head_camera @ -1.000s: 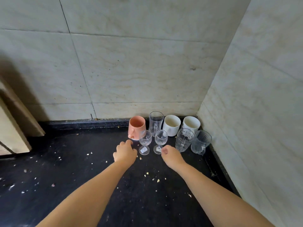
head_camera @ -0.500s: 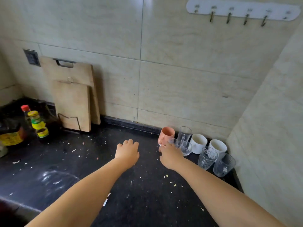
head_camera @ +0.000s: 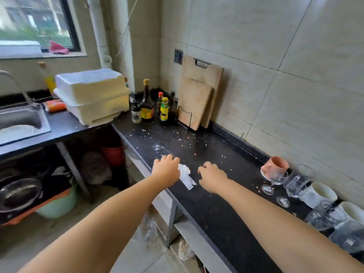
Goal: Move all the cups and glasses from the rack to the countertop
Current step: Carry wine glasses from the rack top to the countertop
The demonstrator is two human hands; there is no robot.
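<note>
Both arms reach out over the black countertop (head_camera: 208, 196). The left hand (head_camera: 166, 170) hangs above the front edge with its fingers loosely bent, and it holds nothing. The right hand (head_camera: 211, 177) floats over the counter with its fingers loosely bent too, and it is also empty. Between the two hands lies a crumpled white paper scrap (head_camera: 186, 177), just beside the left hand.

The cups and glasses stand together at the right end of the counter, near the tiled wall (head_camera: 295, 85). A pink cup (head_camera: 274, 167) with a handle is the nearest to the hands. Next to it are two small clear stemmed glasses (head_camera: 275, 181), then a tall clear glass (head_camera: 298, 180). Two white mugs (head_camera: 319, 195) stand farther right by the wall. Two more clear glasses (head_camera: 331, 218) sit at the far right, blurry. All are well apart from the hands.

Small pale crumbs dot the shiny dark counter. Farther back, two wooden cutting boards (head_camera: 197, 99) lean on the wall in a thin wire holder. Beside them stand some sauce bottles (head_camera: 147, 103). A big white box-shaped dish rack (head_camera: 92, 95) with a lid sits at the corner, well apart from the hands. A metal sink (head_camera: 21, 123) is on the far left, under a window (head_camera: 37, 22). A green basin (head_camera: 57, 205) sits on the floor below.
</note>
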